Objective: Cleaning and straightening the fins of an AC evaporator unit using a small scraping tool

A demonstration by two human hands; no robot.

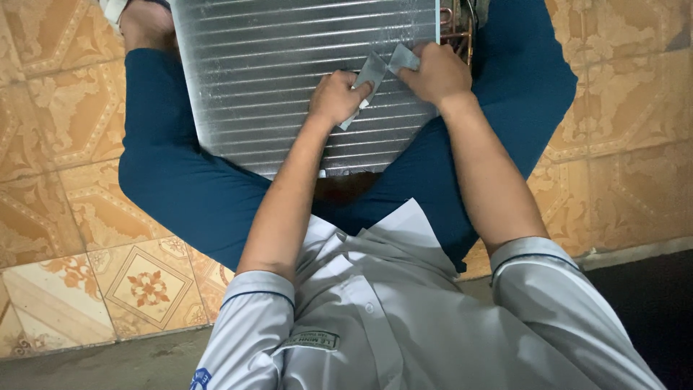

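A finned metal coil panel [274,79] lies across my lap between my legs in blue trousers. My left hand [338,97] and my right hand [436,72] both grip a small grey piece of paper or cloth [375,72], pressed against the panel's fins near its right side. Copper tubing [455,25] shows at the panel's right end, just above my right hand.
I sit on a floor of patterned orange and beige tiles [94,238]. A bare foot [144,25] rests at the upper left beside the panel. A dark strip of floor [642,303] runs along the lower right.
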